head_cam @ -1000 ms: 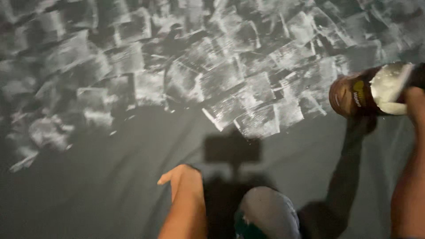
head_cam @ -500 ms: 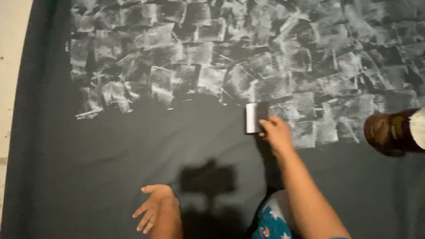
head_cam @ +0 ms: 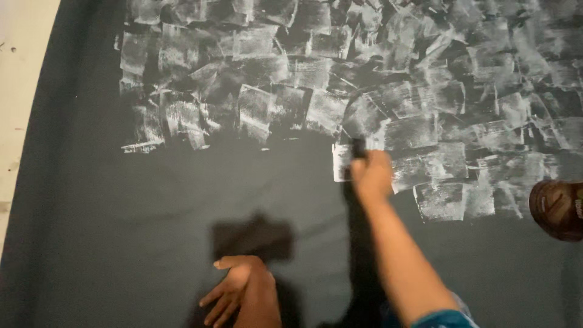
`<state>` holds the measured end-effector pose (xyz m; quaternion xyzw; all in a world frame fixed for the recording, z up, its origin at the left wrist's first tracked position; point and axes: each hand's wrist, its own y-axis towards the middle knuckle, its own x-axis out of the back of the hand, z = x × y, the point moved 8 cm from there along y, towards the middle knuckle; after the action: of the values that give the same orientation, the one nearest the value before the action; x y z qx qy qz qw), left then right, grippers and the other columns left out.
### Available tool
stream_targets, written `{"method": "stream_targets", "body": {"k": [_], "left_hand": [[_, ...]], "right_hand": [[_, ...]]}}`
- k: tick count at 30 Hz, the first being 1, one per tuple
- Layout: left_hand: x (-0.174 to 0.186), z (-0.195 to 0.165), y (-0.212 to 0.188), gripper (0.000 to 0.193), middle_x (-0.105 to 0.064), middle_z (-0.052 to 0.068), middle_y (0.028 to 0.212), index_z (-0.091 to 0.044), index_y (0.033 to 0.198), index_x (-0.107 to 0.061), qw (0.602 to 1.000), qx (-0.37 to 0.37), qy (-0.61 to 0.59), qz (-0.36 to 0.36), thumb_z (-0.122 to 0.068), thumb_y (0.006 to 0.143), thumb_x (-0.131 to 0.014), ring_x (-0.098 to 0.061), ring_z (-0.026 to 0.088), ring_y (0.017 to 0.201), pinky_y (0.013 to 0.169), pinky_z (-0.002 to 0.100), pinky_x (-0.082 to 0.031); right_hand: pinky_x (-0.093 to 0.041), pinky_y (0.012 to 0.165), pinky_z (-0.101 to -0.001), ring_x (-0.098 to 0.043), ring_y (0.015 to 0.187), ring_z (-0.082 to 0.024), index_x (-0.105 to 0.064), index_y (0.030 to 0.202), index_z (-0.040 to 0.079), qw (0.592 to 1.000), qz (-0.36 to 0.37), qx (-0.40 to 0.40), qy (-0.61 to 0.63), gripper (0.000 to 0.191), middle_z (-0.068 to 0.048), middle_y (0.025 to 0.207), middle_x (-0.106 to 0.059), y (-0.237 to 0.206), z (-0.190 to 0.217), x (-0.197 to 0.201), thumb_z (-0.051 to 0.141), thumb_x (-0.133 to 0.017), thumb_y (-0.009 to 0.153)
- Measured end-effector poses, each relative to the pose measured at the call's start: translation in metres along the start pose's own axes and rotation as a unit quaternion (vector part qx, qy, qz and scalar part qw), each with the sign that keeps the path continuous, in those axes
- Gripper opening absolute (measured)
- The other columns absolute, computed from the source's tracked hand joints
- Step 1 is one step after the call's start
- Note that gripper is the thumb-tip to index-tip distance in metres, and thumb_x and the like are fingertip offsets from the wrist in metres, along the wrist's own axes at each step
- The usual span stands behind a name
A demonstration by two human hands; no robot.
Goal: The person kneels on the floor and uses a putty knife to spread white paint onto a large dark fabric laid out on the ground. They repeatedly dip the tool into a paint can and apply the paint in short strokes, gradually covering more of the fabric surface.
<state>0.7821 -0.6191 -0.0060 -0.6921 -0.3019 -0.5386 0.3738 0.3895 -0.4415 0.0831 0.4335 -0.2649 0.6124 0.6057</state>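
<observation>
My right hand (head_cam: 371,175) is stretched forward and shut on a small flat scraper (head_cam: 358,147), which is pressed against a dark grey sheet (head_cam: 152,212) at the lower edge of the white paint patches (head_cam: 291,91). A fresh white square (head_cam: 341,163) lies just left of the scraper. My left hand (head_cam: 234,290) rests flat on the bare sheet near the bottom, fingers spread, holding nothing. The shadow of my head camera (head_cam: 252,238) falls just above it.
A round brown container (head_cam: 555,209) sits at the right edge, partly cut off by the frame. A pale floor (head_cam: 21,91) shows beyond the sheet's left edge. Several overlapping white squares cover the upper sheet; the lower half is unpainted dark grey.
A second ago my right hand was up at the brown container on the right. It has since come down to the sheet with the scraper. The view has shifted to the left.
</observation>
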Motion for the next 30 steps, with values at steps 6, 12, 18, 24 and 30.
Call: {"method": "stream_targets", "body": {"k": [6,12,18,24,30], "left_hand": [[0.018,-0.008,-0.008,0.097,0.006,0.032,0.169,-0.006,0.167,-0.002,1.000,0.010,0.012,0.023,-0.066,0.098,-0.036,0.004,0.050,0.158,0.120,0.079,-0.005],[0.009,-0.002,-0.004,0.098,0.001,0.036,0.168,-0.005,0.167,-0.004,0.996,-0.047,-0.005,-0.070,-0.071,0.100,-0.031,-0.001,0.054,0.156,0.119,0.077,-0.005],[0.055,-0.011,-0.032,0.095,0.001,0.030,0.171,-0.011,0.170,-0.004,0.882,-0.165,-0.075,-0.435,-0.074,0.102,-0.021,-0.003,0.050,0.161,0.124,0.072,-0.012],[0.023,-0.057,-0.087,0.110,0.000,0.024,0.175,-0.006,0.169,-0.015,0.776,-0.603,0.168,0.078,-0.073,0.089,-0.053,0.000,0.045,0.163,0.118,0.083,-0.011],[-0.033,-0.084,-0.147,0.153,0.023,0.030,0.164,-0.004,0.159,0.013,0.660,-0.591,0.391,0.250,-0.064,0.062,-0.088,0.015,0.053,0.153,0.112,0.080,-0.020]], "right_hand": [[-0.051,0.081,-0.0526,-0.065,0.093,-0.043,-0.067,0.102,0.008,0.989,0.118,0.064,0.066,0.023,-0.019,0.103,-0.068,-0.025,0.073,-0.067,0.027,-0.068,0.089],[-0.050,0.084,-0.0527,-0.066,0.096,-0.045,-0.073,0.111,-0.002,0.998,-0.013,-0.037,-0.054,0.041,-0.026,0.104,-0.071,0.020,-0.105,0.045,0.029,-0.069,0.084],[-0.053,0.088,-0.0440,-0.069,0.097,-0.034,-0.071,0.116,-0.003,0.989,-0.129,-0.062,-0.037,0.037,-0.020,0.102,-0.073,-0.010,-0.294,0.237,0.031,-0.076,0.101],[-0.053,0.096,-0.0503,-0.069,0.107,-0.042,-0.066,0.113,-0.004,0.965,-0.204,-0.070,-0.152,0.030,-0.024,0.111,-0.073,0.017,-0.398,0.385,0.020,-0.063,0.094],[-0.054,0.088,-0.0549,-0.070,0.102,-0.044,-0.081,0.114,0.010,0.918,0.099,-0.253,-0.289,0.037,-0.022,0.108,-0.075,0.087,-0.458,0.349,0.029,-0.076,0.082]]}}
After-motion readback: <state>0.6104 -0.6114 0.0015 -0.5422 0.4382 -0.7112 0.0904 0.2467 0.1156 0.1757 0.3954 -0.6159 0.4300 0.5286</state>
